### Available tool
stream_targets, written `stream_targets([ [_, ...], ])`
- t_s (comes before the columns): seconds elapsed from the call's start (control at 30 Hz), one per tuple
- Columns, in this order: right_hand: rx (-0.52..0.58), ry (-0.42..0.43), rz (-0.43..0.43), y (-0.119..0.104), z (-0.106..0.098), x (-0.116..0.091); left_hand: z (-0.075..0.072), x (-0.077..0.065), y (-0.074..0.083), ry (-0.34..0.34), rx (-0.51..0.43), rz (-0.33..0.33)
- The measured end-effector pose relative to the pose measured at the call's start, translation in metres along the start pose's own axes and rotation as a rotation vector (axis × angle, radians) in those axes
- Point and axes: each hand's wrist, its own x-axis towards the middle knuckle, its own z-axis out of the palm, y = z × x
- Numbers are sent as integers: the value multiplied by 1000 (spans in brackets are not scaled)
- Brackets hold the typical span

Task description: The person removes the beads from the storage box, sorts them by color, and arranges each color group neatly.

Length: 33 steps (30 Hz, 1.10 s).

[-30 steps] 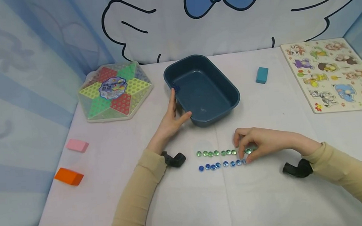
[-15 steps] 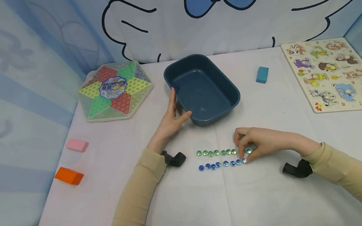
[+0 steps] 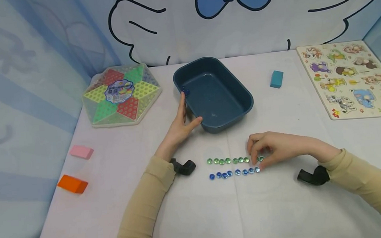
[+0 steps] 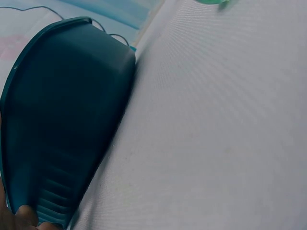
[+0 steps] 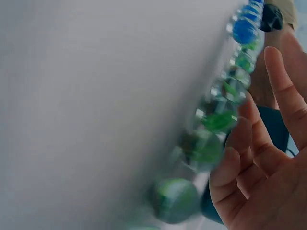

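Observation:
My left hand (image 3: 179, 128) holds a dark blue plastic tub (image 3: 221, 124) by its near-left corner, thumb and index finger at the rim. In the left wrist view, fingertips (image 4: 28, 216) lie on the tub's ridged outer wall. Dark blue beads (image 3: 185, 91) sit inside by the left wall. My right hand (image 3: 279, 147) hovers low over the right ends of two marble rows, fingers bent and parted. A row of green marbles (image 3: 228, 160) lies behind a row of blue marbles (image 3: 237, 172). Its thumb and index tips are beside the end blue marble (image 5: 244, 31), holding nothing; the hand hides some green marbles.
A hexagonal box (image 3: 121, 96) stands back left. Pink (image 3: 82, 152) and orange (image 3: 72, 184) blocks lie near the left edge. A teal block (image 3: 276, 79) is right of the tub, and an animal puzzle board (image 3: 348, 80) lies at the far right.
My right hand has lifted slightly and eased off the end blue marble, which now shows more fully. The left hand and tub keep their place.

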Motion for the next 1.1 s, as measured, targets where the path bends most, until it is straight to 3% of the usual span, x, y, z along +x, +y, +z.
stream_targets([
  [0.2, 37, -16, -123, -18, -33, 4, -1, 0, 0, 4, -11, -8],
  [0.3, 91, -18, -229, -31, -54, 11, -2, 0, -1, 3, -11, -7],
  [0.43, 158, 33, -325, -48, -77, 28, -2, 1, -3, -2, -13, 8],
  [0.53, 207, 103, -257, -54, -92, 46, -2, 1, -4, -2, -10, 19],
  [0.8, 190, 310, 157, -42, -122, 119, -2, -1, -3, -8, -17, 22],
  [0.93, 195, 338, 248, -29, -135, 149, -2, -1, -3, -14, -22, 7],
  [1.1, 209, 350, 296, -13, -140, 177, -3, -1, -3, -15, -24, 12],
])
